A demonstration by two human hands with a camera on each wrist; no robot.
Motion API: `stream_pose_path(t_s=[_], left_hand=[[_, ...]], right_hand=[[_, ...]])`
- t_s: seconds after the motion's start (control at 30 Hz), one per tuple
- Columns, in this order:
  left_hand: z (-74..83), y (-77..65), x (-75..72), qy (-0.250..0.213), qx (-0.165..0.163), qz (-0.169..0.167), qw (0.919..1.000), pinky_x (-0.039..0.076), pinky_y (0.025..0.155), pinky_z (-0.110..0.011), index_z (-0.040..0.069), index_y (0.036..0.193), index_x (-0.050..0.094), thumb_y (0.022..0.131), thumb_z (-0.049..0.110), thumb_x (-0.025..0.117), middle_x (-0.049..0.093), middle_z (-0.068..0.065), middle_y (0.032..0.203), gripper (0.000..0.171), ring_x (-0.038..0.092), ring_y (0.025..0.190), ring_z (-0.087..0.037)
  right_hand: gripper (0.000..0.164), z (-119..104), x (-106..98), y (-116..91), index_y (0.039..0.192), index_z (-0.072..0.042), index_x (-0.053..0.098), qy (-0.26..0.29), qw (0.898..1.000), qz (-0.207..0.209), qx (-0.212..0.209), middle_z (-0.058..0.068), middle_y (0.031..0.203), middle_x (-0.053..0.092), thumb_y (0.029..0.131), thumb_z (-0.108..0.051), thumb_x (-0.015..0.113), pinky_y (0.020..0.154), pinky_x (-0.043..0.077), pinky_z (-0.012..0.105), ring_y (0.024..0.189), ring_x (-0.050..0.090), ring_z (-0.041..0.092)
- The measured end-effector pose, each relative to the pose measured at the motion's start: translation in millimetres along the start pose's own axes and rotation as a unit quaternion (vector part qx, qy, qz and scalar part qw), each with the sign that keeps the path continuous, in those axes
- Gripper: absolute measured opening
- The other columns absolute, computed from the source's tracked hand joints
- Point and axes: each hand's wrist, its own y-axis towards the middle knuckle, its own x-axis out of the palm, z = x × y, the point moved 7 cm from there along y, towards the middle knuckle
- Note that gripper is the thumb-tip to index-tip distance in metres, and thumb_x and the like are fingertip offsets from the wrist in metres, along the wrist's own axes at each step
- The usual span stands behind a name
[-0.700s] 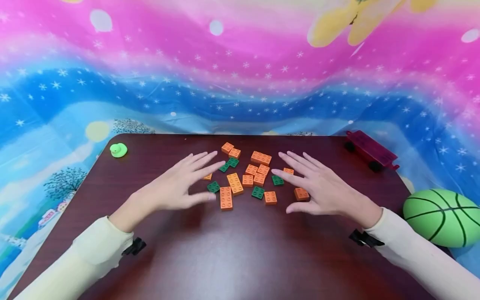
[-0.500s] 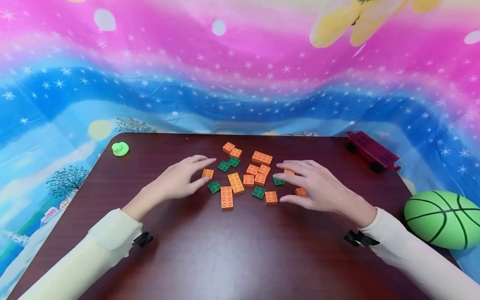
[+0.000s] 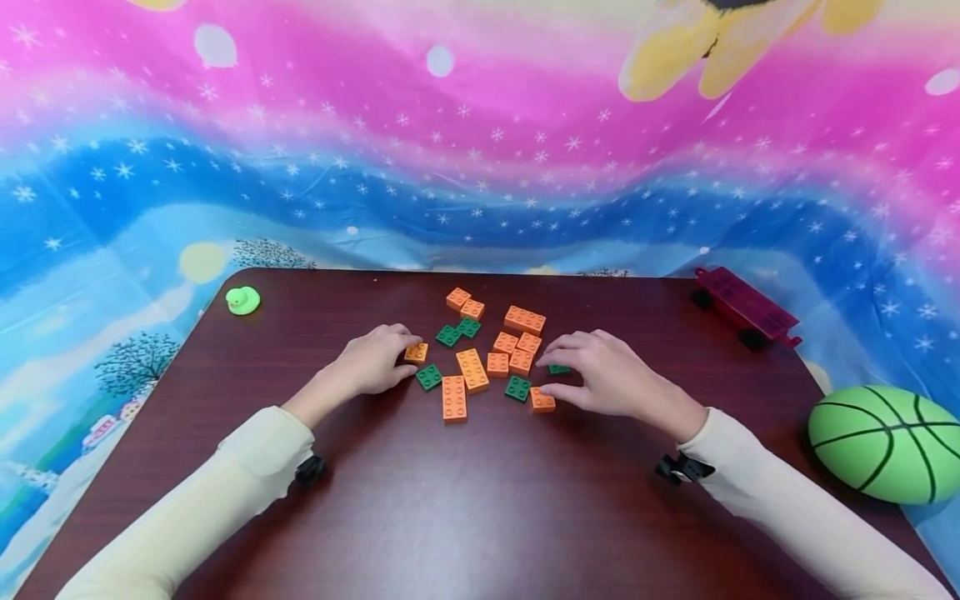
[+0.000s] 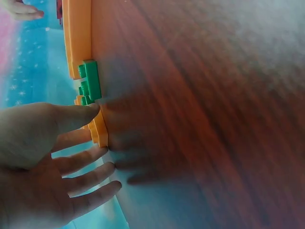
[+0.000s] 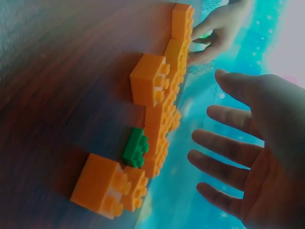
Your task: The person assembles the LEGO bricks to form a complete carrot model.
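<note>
In the head view, my left hand (image 3: 372, 360) is at the left of a scatter of toy building bricks. Its thumb and index finger lie on either side of a small yellow-orange brick (image 3: 417, 352), with a gap at the thumb; a small green brick (image 3: 429, 377) sits beside it. My right hand (image 3: 600, 372) hovers at the right of the scatter, fingers spread and apart from the bricks in the right wrist view. Under it are a partly hidden green brick (image 3: 558, 367) and, by the thumb, an orange brick (image 3: 543, 401).
Several more orange and green bricks, such as a long orange brick (image 3: 453, 399), lie between the hands on the brown table (image 3: 465, 517). A green toy duck (image 3: 243, 300) stands far left. At right are a red toy cart (image 3: 746, 304) and a green ball (image 3: 888, 443).
Both hands have come down toward the bricks and their spread fingers have drawn in. The left hand has reached the yellow-orange brick; the right has moved left and lower. The bricks look unmoved.
</note>
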Motion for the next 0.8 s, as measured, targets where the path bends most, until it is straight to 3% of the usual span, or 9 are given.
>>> stream_pose_path(t_s=[0.2, 0.37, 0.53, 0.8], left_hand=[[-5.0, -2.4, -0.5, 0.009, -0.027, -0.001, 0.9996, 0.056, 0.085, -0.050, 0.013, 0.125, 0.070, 0.095, 0.029, 0.074, 0.067, -0.006, 0.122, 0.035, 0.065, 0.110, -0.026], [0.7, -17.7, -1.8, 0.055, -0.038, -0.026, 0.9975, 0.052, 0.068, -0.042, 0.010, 0.111, 0.071, 0.093, 0.030, 0.076, 0.068, -0.005, 0.103, 0.028, 0.062, 0.084, -0.018], [22.0, -41.6, 1.5, 0.081, -0.027, -0.058, 0.9947, 0.049, 0.060, -0.040, 0.010, 0.102, 0.067, 0.091, 0.031, 0.077, 0.065, -0.004, 0.092, 0.025, 0.056, 0.073, -0.016], [71.8, -78.4, 17.6, 0.118, -0.018, -0.124, 0.9850, 0.058, 0.067, -0.045, 0.006, 0.103, 0.067, 0.086, 0.023, 0.080, 0.067, -0.006, 0.087, 0.028, 0.059, 0.073, -0.018]], right_hand=[[0.035, 14.1, 9.8, 0.5, 0.115, -0.021, 0.079, 0.002, 1.000, -0.013, 0.028, -0.001, 0.116, 0.075, 0.088, -0.043, 0.080, 0.083, 0.054, 0.041, 0.101, 0.070, 0.017], [0.034, 25.2, 11.5, -2.3, 0.115, -0.020, 0.079, 0.022, 0.998, -0.025, 0.045, -0.001, 0.117, 0.074, 0.090, -0.042, 0.079, 0.078, 0.056, 0.038, 0.093, 0.070, 0.017], [0.035, 40.2, 9.3, -4.7, 0.115, -0.017, 0.078, 0.021, 0.997, -0.015, 0.072, 0.003, 0.116, 0.074, 0.089, -0.041, 0.080, 0.075, 0.059, 0.039, 0.085, 0.071, 0.019], [0.037, 62.8, 7.6, 1.1, 0.118, -0.014, 0.077, 0.018, 0.992, 0.002, 0.122, 0.007, 0.120, 0.075, 0.091, -0.040, 0.078, 0.080, 0.061, 0.046, 0.102, 0.072, 0.026]])
